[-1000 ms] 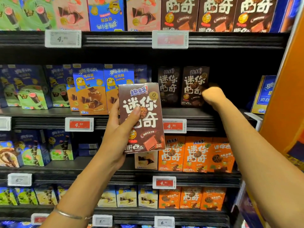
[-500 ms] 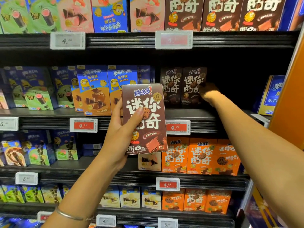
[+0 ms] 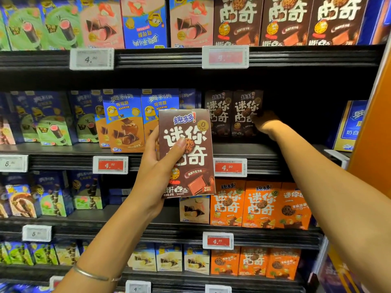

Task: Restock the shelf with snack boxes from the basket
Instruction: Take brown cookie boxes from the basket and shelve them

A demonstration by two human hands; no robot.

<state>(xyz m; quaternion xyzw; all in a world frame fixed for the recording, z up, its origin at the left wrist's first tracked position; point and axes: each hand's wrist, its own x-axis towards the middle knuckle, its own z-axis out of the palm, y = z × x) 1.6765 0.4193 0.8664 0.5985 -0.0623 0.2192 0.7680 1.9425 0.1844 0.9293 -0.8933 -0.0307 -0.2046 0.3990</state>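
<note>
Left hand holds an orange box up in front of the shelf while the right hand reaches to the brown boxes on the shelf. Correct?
Not quite. In the head view the box in the left hand is brown, not orange. The right hand does reach to the shelved brown boxes.

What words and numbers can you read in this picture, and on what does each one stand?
"趣多多!", "迷你": brown box in the left hand.
"迷你曲奇": orange boxes.
"奥利奥", "可可脆": blue boxes.
"4.90": red price tag.
"4.": white tag, remaining digits blurred.
Small print on the boxes: too small to read.
</note>
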